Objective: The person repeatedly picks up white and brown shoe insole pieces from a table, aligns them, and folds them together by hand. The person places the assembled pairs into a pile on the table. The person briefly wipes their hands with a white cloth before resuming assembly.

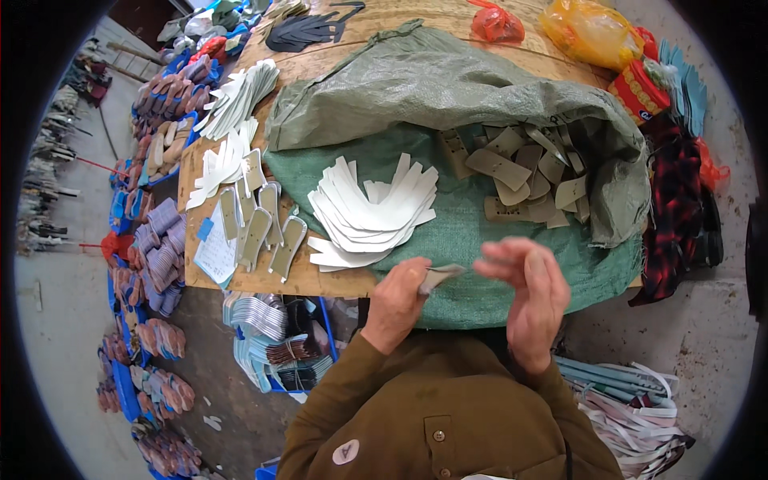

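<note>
Near the table's front edge my left hand [398,302] is closed round a small grey-beige curved piece [440,277], whose tip sticks out toward the right. My right hand [531,290] is raised just beside it, fingers apart and slightly blurred, with nothing in it. Ahead of my hands, a fanned stack of white curved pieces [372,210] lies on the green woven sack [464,232]. Inside the sack's open mouth, to the right, is a heap of loose tan shaped boards [532,172]. Several tan pieces with white edging [256,232] lie to the left.
White strips [240,96] are piled on the wooden table [320,282] at the left, beside a written sheet [216,252]. Dark flat cutouts [312,32], a red bag [498,24] and a yellow bag [592,34] are at the back. A blue crate [326,328] stands below the edge.
</note>
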### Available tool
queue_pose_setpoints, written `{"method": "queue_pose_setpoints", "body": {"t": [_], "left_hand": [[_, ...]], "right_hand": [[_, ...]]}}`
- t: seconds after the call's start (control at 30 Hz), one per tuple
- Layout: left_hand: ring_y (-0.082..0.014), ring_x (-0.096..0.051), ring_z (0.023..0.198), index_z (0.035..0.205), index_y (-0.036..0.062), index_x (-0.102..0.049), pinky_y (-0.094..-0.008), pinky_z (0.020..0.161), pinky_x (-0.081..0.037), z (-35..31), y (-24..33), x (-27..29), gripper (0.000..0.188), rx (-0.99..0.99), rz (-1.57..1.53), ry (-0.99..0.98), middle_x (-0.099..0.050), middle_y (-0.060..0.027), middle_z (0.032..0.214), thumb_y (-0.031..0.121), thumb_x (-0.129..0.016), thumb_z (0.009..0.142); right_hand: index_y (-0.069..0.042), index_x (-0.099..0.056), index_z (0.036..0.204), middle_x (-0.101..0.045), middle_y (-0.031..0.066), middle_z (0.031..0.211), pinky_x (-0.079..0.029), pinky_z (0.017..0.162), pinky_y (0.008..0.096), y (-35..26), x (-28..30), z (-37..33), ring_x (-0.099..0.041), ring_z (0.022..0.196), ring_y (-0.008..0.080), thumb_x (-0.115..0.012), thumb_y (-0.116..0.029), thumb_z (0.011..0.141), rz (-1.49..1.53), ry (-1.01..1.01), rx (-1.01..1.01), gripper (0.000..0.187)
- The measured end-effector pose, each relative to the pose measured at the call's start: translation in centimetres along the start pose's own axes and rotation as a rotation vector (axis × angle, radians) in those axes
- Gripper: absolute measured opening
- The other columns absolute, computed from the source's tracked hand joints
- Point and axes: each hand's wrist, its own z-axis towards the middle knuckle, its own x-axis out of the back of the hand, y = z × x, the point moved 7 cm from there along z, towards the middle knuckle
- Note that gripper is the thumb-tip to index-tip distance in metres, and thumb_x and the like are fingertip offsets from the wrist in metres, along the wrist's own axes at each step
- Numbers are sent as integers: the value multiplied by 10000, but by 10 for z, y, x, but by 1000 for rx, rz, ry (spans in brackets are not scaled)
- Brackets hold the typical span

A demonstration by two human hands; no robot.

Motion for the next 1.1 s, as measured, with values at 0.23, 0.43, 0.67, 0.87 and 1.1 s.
{"method": "queue_pose_setpoints", "body": {"t": [0.23, 0.43, 0.67, 0.87, 1.1], "left_hand": [[-252, -658, 896, 1179, -1, -523, -332, 785, -505, 2, 9, -8, 293, 532, -596, -328, -666, -144, 964, 185, -580, 960], [-161, -626, 892, 1222, 12, -528, -303, 812, -492, -14, 18, -19, 321, 632, -748, -524, -645, -69, 1011, 214, -565, 976], [-92, -571, 949, 1259, 33, -526, -276, 826, -478, -30, 27, -25, 328, 835, -1062, -691, -600, -4, 1079, 220, -553, 991], [-125, -600, 825, 1182, 30, -569, -291, 759, -495, -23, 19, -20, 310, 673, -779, -617, -648, -48, 991, 263, -575, 977], [-107, -480, 696, 892, 13, -569, -282, 627, -413, -1, -2, 3, 294, 660, -588, 7, -537, -27, 765, 277, -515, 1009]], "right_hand": [[27, -691, 915, -560, 9, 787, -449, 601, 232, 79, -15, 14, -539, 644, 77, -592, -123, 962, 29, -544, -363, 186], [-2, -659, 833, -598, 1, 734, -436, 532, 213, 89, -9, 7, -541, 540, 55, -637, -132, 940, 50, -487, -495, 170], [-34, -621, 860, -616, 4, 658, -417, 466, 201, 81, -8, 10, -563, 509, 60, -608, -203, 966, 139, -630, -687, 200], [-44, -568, 769, -560, -18, 606, -373, 427, 210, 88, -9, 4, -497, 469, 43, -600, -210, 971, -150, -378, -500, 264], [-34, -563, 753, -542, -14, 596, -364, 447, 240, 85, -21, -1, -482, 500, 41, -648, -213, 944, -167, -246, -290, 275]]}}
